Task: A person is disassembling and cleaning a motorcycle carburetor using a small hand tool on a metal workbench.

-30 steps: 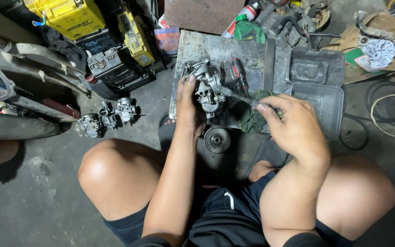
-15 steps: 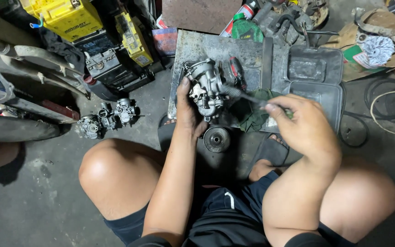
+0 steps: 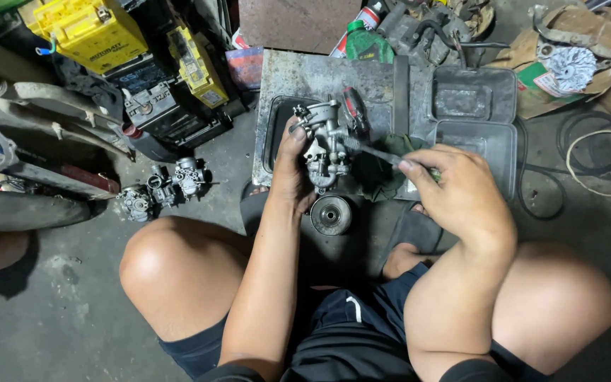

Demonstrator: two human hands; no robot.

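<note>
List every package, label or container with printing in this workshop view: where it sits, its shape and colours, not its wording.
Yellow box: top left, blocky, dark print.
Smaller yellow-topped box: right of it, tilted.
Spray can: top centre, white with red.
Green bottle: beside the can.
Cardboard sheet: top right, brown, green-red label.

The floor is bare grey concrete (image 3: 51,311), stained and dusty, lit evenly from above with deeper shadow toward the lower edge. At twelve o'clock lies a worn, scratched sheet of grey metal (image 3: 298,78), with a dark rectangular plastic tray (image 3: 475,78) just beside it toward one o'clock. At eleven o'clock stand yellow box-shaped batteries (image 3: 86,32) among black casings. At nine o'clock a cluster of small grey metal engine parts (image 3: 164,185) sits on the floor near long grey plastic panels (image 3: 44,99). At two o'clock torn brown cardboard (image 3: 574,99) lies crumpled, and loops of black cable (image 3: 595,152) curl across the concrete at three o'clock.
</note>
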